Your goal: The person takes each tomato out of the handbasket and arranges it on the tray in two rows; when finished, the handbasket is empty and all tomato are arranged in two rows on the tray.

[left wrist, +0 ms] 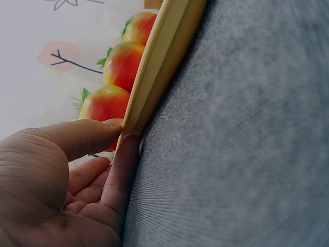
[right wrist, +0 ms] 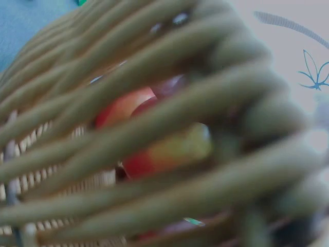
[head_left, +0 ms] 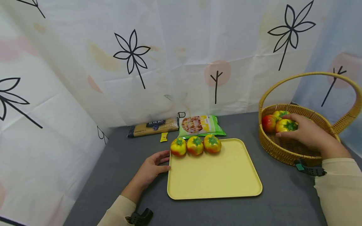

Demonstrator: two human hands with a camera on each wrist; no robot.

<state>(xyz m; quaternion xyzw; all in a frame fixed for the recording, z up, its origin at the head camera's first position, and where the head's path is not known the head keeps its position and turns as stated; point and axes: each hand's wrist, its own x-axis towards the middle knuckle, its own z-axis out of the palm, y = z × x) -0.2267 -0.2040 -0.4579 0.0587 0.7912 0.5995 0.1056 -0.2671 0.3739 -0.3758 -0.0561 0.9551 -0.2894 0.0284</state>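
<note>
Tomatoes, toy or wax by the look: three (head_left: 195,145) sit in a row along the far edge of the yellow tray (head_left: 215,175), stems up, touching side by side. More of them lie in the wicker basket (head_left: 285,150) well to the right of the tray, on the grey bench (head_left: 118,169).

Your right hand (head_left: 306,133) is down inside the basket, fingers curled over a yellow-red tomato (head_left: 285,126); it reads as a grasp. A red one (head_left: 268,123) lies just beside it against the near wall. The right wrist view shows only blurred weave with red and yellow fruit behind it, so the grip cannot be confirmed there.

Your left hand (head_left: 152,168) rests on the bench at the tray's left edge. In the left wrist view the thumb (left wrist: 87,136) and a finger (left wrist: 123,175) press against the tray's rim (left wrist: 154,77), likely steadying the tray so it does not slide.

Behind the tray, against the printed curtain (head_left: 181,56): a spaghetti packet (head_left: 154,126), a green food pouch (head_left: 199,124), and a small yellow tag (head_left: 163,137) between them.
</note>
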